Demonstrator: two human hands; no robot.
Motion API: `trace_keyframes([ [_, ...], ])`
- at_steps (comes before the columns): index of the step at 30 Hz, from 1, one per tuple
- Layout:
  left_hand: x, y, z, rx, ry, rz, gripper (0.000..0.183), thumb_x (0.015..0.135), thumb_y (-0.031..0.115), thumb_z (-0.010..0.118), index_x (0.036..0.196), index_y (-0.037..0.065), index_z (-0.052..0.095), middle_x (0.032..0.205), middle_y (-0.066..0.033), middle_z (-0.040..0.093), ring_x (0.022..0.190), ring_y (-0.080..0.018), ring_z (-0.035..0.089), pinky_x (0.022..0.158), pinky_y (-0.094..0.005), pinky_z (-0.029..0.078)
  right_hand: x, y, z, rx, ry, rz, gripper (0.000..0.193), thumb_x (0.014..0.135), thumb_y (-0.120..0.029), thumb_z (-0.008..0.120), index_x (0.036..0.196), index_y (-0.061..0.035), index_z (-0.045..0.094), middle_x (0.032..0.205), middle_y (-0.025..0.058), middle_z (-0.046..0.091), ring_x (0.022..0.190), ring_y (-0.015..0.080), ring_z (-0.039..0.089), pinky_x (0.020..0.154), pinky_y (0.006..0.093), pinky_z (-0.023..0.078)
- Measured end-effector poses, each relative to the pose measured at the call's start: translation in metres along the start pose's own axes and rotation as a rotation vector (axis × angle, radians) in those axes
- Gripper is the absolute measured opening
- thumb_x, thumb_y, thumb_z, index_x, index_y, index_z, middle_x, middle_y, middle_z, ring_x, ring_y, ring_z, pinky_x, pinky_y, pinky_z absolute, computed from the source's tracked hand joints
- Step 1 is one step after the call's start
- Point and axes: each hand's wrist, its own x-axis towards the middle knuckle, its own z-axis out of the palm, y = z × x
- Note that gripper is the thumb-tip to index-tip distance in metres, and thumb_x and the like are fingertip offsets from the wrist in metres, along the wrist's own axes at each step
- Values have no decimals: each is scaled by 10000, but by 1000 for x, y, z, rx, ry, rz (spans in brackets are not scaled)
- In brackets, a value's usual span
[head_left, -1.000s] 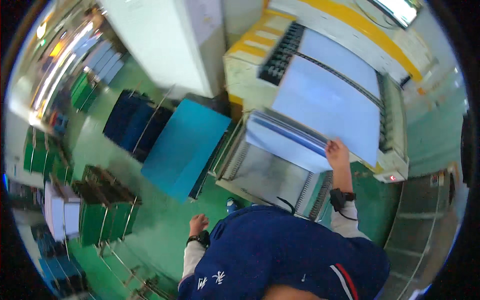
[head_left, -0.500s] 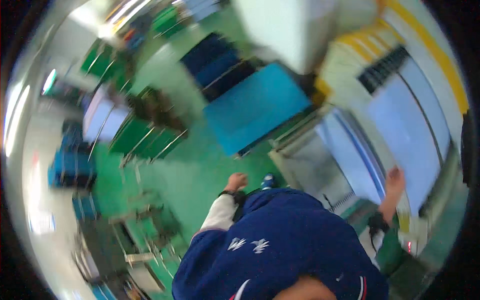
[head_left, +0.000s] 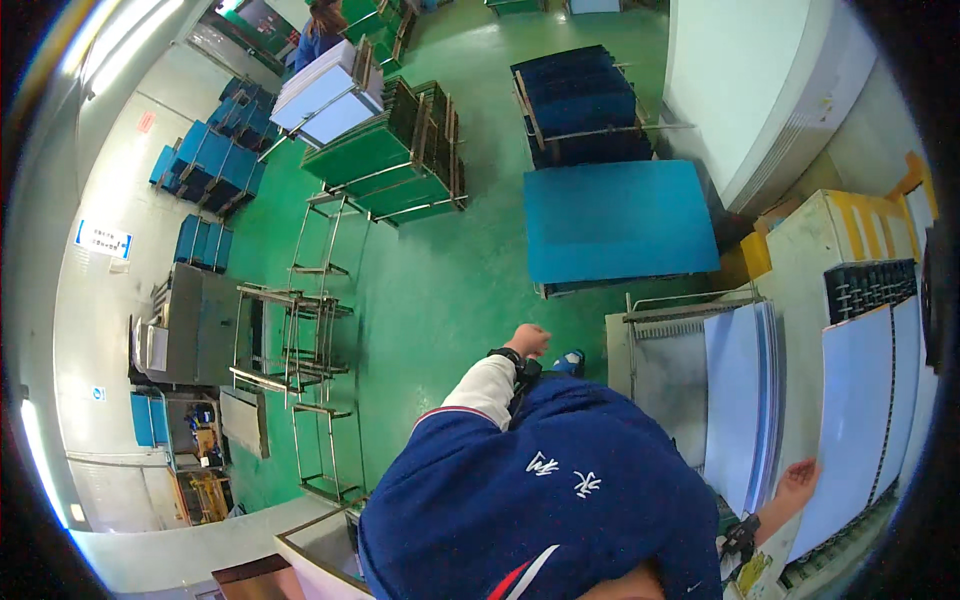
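Pale blue-white, the flat panel (head_left: 858, 410) on the roller conveyor (head_left: 868, 290) lies at one o'clock from the nearer right hand (head_left: 797, 482), long axis running twelve to six. Those fingers reach its edge; pinching, I cannot tell. The left hand (head_left: 529, 341), loosely fisted, appears empty, well apart.

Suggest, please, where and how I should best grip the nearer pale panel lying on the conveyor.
Probably take the panel by its long edge facing the rack, coming from the rack side, where the right hand is: thumb above, fingers under. It looks thin and flat, and that edge seems free, while a dark strip and another panel lie along the opposite one.
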Motion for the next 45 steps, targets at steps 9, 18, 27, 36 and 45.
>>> trace_keyframes([
  [9, 4, -1, -10, 72, 2, -11, 255, 801, 197, 573, 940, -14, 600, 722, -102, 624, 531, -176, 587, 415, -290, 453, -26, 105, 73, -1515, -63, -408, 395, 849, -296, 573, 1139, -29, 550, 1109, 153, 582, 1010, 256, 561, 822, 355, 455],
  [18, -1, 4, -13, 165, 40, -9, 258, 801, 205, 578, 958, 3, 611, 761, -99, 650, 544, -180, 612, 432, -304, 483, -89, 167, 113, -1928, -59, -760, 526, 776, -166, 626, 1255, -56, 437, 1174, 201, 523, 1094, 360, 479, 913, 453, 366],
  [27, 2, -9, -26, 128, 83, 46, 234, 788, 207, 584, 876, -4, 633, 681, -94, 642, 529, -183, 620, 442, -317, 494, -87, 176, 115, -1939, -41, -754, 408, 777, -171, 621, 1147, -30, 524, 1133, 187, 545, 1056, 344, 495, 876, 436, 395],
  [36, -14, -3, -42, 60, 91, 50, 269, 793, 227, 566, 896, -16, 617, 728, -104, 651, 520, -175, 610, 420, -292, 480, -16, 170, 90, -2216, -81, -709, 320, 804, -244, 566, 1012, -3, 598, 997, 224, 590, 909, 370, 570, 766, 435, 462],
  [45, -11, -33, -63, 7, 139, 27, 239, 803, 205, 551, 873, -11, 625, 708, -100, 645, 507, -167, 595, 408, -291, 462, 13, 169, 74, -2093, -81, -769, 324, 756, -214, 571, 902, 75, 579, 921, 274, 588, 877, 420, 562, 721, 492, 430],
])
